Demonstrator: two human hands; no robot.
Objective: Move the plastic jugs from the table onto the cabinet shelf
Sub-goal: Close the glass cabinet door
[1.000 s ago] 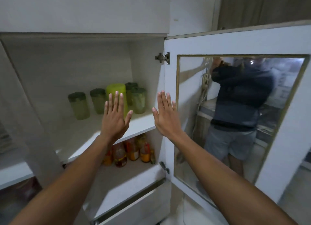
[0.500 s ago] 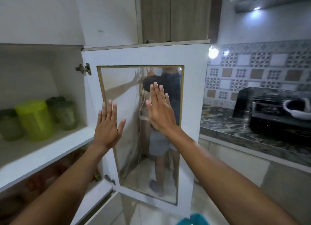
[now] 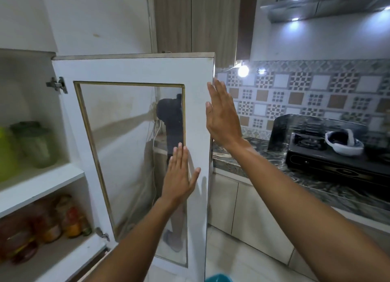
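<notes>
Two plastic jugs stand on the white cabinet shelf [image 3: 42, 182] at the far left: a bright yellow-green jug [image 3: 5, 153], cut off by the frame edge, and a translucent jug with a dark green lid [image 3: 35, 144] beside it. My left hand [image 3: 179, 176] is flat with fingers spread, in front of the open cabinet door [image 3: 196, 117] near its glass pane. My right hand [image 3: 221, 115] is raised, flat and empty, at the door's outer edge. No table is in view.
Jars and bottles [image 3: 42, 224] fill the lower shelf. To the right runs a dark marble counter [image 3: 263, 165] with a black gas stove [image 3: 329, 155] and a white bowl-like object [image 3: 344, 143]. A teal object [image 3: 219, 278] pokes in at the bottom edge.
The view has swung right, from the cabinet interior to the open door and kitchen counter. Both flat empty hands have moved right with it, to the door's outer side.
</notes>
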